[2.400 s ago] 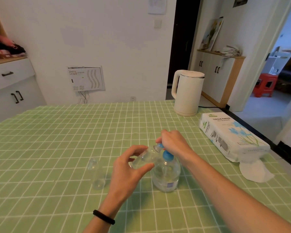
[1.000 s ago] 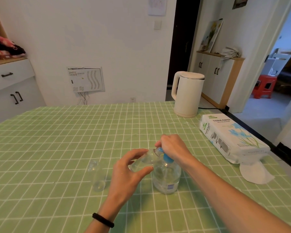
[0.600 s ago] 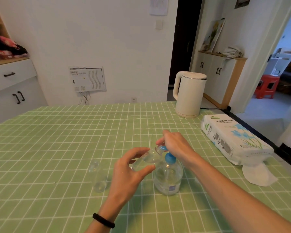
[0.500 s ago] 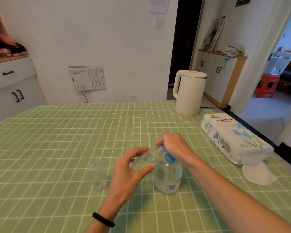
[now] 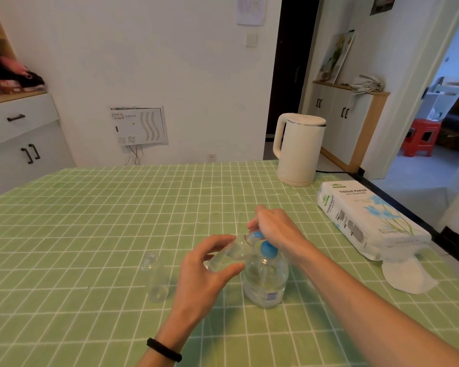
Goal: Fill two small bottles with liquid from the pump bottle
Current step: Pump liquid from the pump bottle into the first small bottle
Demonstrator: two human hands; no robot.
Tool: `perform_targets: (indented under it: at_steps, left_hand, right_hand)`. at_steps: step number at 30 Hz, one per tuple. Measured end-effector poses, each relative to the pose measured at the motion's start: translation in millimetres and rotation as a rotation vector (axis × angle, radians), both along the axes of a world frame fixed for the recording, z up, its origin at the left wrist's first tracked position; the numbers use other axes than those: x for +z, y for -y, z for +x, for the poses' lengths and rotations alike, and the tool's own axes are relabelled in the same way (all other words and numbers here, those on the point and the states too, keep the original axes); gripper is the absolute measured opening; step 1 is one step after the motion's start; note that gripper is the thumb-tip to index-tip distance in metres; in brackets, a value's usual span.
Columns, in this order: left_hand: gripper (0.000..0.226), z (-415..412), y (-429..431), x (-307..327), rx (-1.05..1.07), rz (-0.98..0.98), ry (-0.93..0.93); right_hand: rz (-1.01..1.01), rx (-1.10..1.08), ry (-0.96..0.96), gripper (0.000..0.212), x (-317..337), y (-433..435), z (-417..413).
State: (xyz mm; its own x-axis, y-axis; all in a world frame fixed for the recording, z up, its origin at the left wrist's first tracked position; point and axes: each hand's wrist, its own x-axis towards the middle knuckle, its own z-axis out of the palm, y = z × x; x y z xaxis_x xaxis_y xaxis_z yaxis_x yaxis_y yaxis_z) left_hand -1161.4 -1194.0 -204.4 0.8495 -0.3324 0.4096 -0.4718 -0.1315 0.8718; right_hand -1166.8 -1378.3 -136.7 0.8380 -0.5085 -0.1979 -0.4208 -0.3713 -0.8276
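A clear pump bottle [image 5: 266, 280] with a blue pump head stands on the green checked tablecloth, part full of clear liquid. My right hand [image 5: 276, 229] lies over the blue pump head, fingers curled round it. My left hand [image 5: 204, 271] grips a small clear bottle [image 5: 229, 254], tilted with its mouth up against the pump spout; some clear liquid lies in it. A second small clear bottle [image 5: 155, 278] stands upright and uncapped on the cloth, left of my left hand.
A cream electric kettle [image 5: 298, 149] stands at the table's far right. A white tissue paper pack [image 5: 366, 221] lies along the right edge, with a loose tissue [image 5: 406, 276] in front of it. White cabinets stand at the left and right walls.
Both hands have kept their hold on the tilted small bottle and the pump head. The pump head rose slightly and went down again. Only the view has shifted a little.
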Motion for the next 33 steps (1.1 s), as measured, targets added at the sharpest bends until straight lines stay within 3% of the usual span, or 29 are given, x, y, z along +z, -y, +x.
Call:
perform_targets:
  at_steps: [33]
  left_hand:
    - [0.047, 2, 1, 2, 0.006, 0.020, 0.003]
  right_hand:
    - [-0.076, -0.021, -0.001, 0.049, -4, 0, 4]
